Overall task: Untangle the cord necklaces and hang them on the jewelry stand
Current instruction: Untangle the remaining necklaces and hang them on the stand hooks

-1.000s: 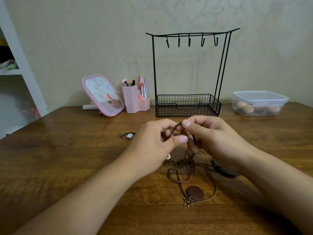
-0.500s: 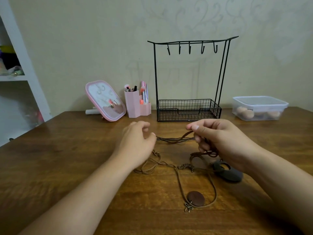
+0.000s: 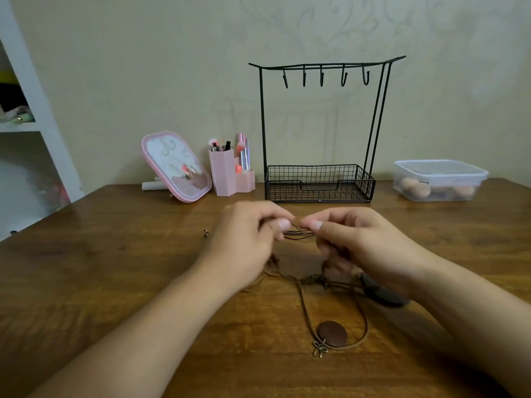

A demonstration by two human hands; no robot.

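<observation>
The cord necklaces lie as thin brown and darker cords snarled together on the wooden table between your forearms, with a knotted, wrapped section near the middle of the tangle. One loop runs toward you and carries a round brown pendant with a small metal bow charm touching its near edge; a dark grey pendant lies partly under your right wrist. A few strands are lifted off the table and stretched between your hands. Your left hand pinches them between thumb and forefinger, and your right hand does the same just beside it, the thumbnails nearly meeting. How many separate necklaces are in the knot is hard to tell, as your hands cover part of it. Behind them stands the black wire jewelry stand, its five hooks bare.
</observation>
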